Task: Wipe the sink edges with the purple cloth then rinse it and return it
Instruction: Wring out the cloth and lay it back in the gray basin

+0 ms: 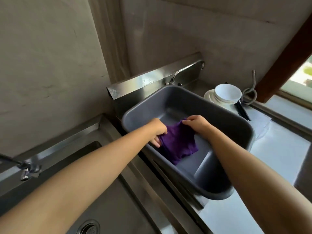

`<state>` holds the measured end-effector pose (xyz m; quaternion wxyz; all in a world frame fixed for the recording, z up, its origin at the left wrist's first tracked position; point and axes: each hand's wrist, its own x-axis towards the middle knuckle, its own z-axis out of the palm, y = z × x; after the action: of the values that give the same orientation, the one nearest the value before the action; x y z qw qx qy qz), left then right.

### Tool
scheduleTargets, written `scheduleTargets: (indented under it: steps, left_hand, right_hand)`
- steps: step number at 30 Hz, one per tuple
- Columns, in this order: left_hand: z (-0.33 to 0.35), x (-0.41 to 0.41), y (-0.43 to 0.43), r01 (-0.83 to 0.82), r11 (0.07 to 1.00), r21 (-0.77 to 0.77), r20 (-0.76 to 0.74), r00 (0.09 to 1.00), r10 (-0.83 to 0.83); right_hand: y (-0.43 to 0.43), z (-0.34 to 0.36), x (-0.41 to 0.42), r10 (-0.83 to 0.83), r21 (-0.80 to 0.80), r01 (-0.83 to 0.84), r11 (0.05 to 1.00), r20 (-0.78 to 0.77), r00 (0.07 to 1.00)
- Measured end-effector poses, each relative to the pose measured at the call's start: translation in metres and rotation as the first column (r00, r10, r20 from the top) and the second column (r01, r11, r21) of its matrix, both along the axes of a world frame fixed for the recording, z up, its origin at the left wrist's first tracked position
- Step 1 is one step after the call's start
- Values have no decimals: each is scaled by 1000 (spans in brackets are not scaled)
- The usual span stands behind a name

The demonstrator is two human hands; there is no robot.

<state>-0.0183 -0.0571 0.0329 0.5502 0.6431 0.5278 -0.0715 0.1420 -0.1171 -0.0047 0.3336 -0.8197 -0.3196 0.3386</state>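
A grey plastic basin is sitting askew on a steel counter, its far end lying just below a small tap standing in front of the steel backsplash. To the right, white bowls are standing stacked on a white plate, with dark chopsticks lying just beside them and a metal hose looping behind. A pale sheet is covering the counter near a window, beside a brown wooden beam.

Grey walls, daylit window, steel counter
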Motion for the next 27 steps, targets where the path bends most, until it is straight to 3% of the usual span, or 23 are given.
scheduleTargets:
  steps: [2,5,11,14,18,20,23,27]
  left_hand:
    - [-10,-2,14,114,993,40,-161,981,-106]
    - [-21,2,32,308,942,135,-349,905,-245]
    - [-43,12,42,495,863,104,-460,793,-400]
    - [-49,15,45,472,878,75,-429,810,-399]
    - [-50,17,49,430,891,145,-349,865,-360]
    - [-51,18,51,392,907,156,-216,909,-356]
    - [-50,20,53,310,936,169,-12,950,-312]
    - [-50,21,59,228,950,212,68,967,-247]
  right_hand:
    - [13,-13,-5,42,-18,-40,999,139,989]
    - [19,-28,-8,181,-189,-126,974,313,932]
    - [17,-42,2,245,-362,-124,924,310,919]
    - [18,-40,5,261,-354,-170,920,227,938]
    - [17,-31,2,249,-115,-247,962,5,968]
    - [15,-23,1,320,-33,-324,946,-91,943]
    - [17,-12,-3,427,-25,-429,903,-73,901]
    - [16,-15,8,350,-48,-347,937,83,933]
